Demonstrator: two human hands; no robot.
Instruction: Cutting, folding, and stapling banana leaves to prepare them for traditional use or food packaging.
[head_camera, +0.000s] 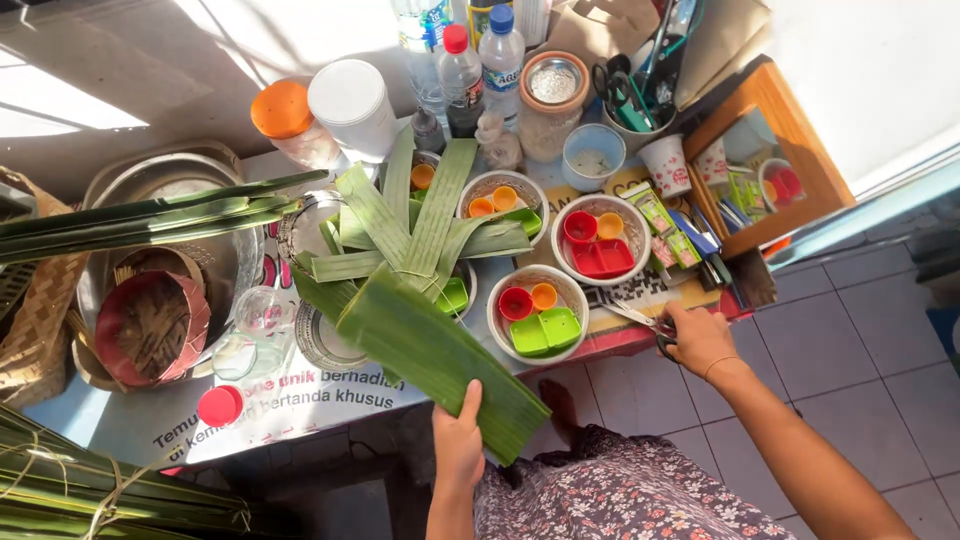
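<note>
1. While my left hand (458, 447) pinches the near end of a broad, flat green banana-leaf strip (440, 360), thumb pressed on top, the strip slants across the front edge of the desk (140, 425).
2. My right hand (697, 338) is closed round the handles of the metal scissors (640, 320), which lie at the desk's right edge, blades pointing left.
3. Behind the strip sits a fan of narrower cut green leaf pieces (410, 225), spread over small metal plates; I judge some cutting done.
4. Three round white bowls (537, 312) holding red, orange and green plastic moulds stand just beside the fan, apparently ready.
5. Uncut long green palm fronds (140, 220) lie across a steel basin on the left, so much leaf looks unworked.
</note>
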